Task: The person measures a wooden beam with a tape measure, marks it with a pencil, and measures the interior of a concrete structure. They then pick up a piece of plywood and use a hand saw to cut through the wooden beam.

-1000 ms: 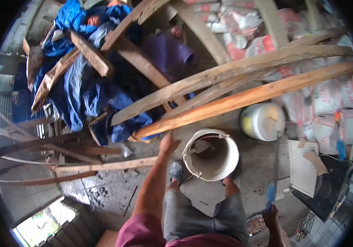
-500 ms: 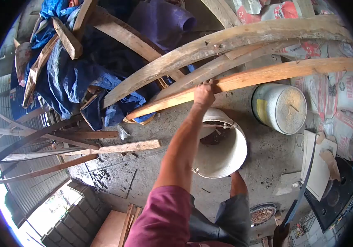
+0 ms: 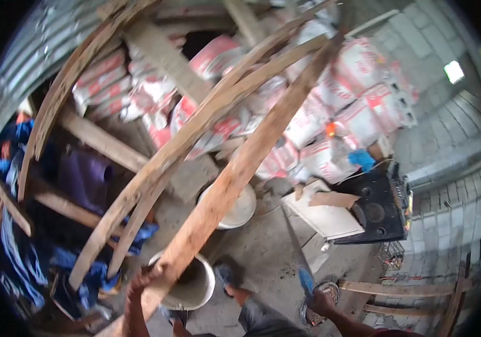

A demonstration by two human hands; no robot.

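My left hand (image 3: pixel 149 279) is closed around the lower part of a long wooden plank (image 3: pixel 235 174), which rises diagonally toward the top right. Down at my right side, my right hand (image 3: pixel 323 303) grips a long narrow blade (image 3: pixel 296 241) that looks like a machete, blue near the handle and pointing forward. A white bucket (image 3: pixel 205 292) stands beneath the plank by my feet, partly covered by it. Farther forward, a second white bucket (image 3: pixel 241 209) with a covered top is also partly hidden by the plank. Motion blurs the view somewhat.
Other long boards (image 3: pixel 156 163) lean to the left of the plank. Stacked red-and-white sacks (image 3: pixel 358 112) fill the back. A black stove-like panel (image 3: pixel 375 210) and a white board (image 3: pixel 324 216) lie at right. Blue tarpaulin (image 3: pixel 21 258) heaps at left.
My view has turned to the right. The plank, still in my left hand, now slants upward across the bucket instead of lying beyond it. The blade stays in my right hand.
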